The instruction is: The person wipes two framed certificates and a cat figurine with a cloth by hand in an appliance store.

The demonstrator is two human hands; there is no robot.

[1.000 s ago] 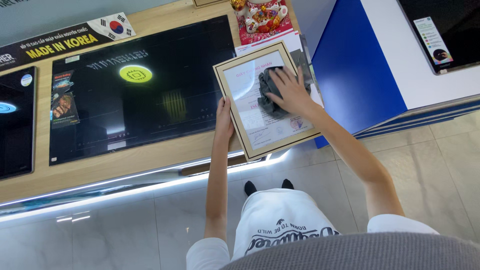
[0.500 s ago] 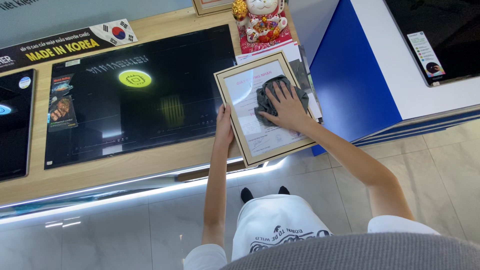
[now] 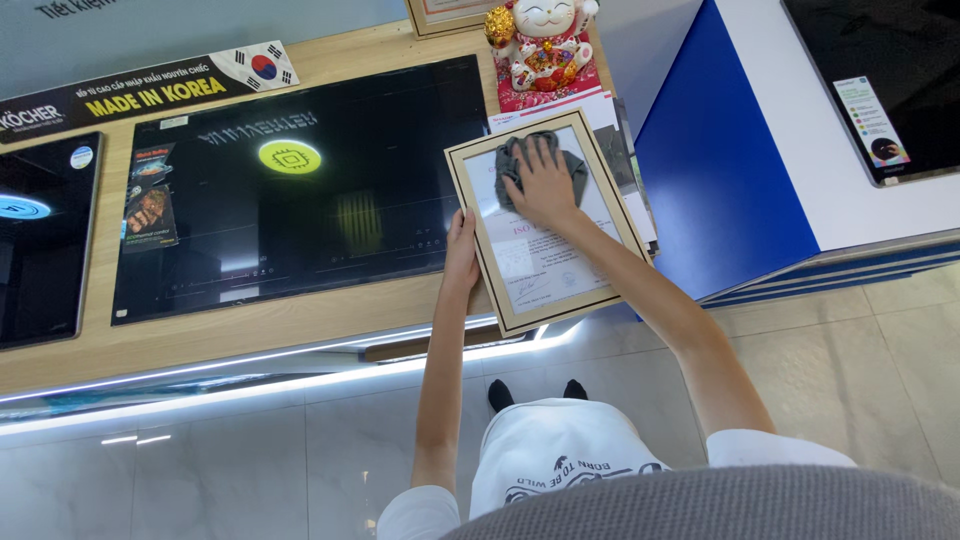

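Observation:
A framed certificate (image 3: 540,262) with a pale wooden frame lies tilted on the right end of the wooden counter (image 3: 250,325). My left hand (image 3: 461,250) grips its left edge. My right hand (image 3: 541,185) presses flat on a dark grey cloth (image 3: 516,160) at the upper part of the glass. Fingers cover most of the cloth.
A large black glass cooktop (image 3: 300,190) is set into the counter left of the frame. A white cat figurine (image 3: 543,40) stands on a red mat behind it. A blue and white display stand (image 3: 800,140) sits at the right. Tiled floor lies below.
My right hand has slid the cloth from the middle right of the glass up toward the frame's top left. My left hand keeps hold of the left edge.

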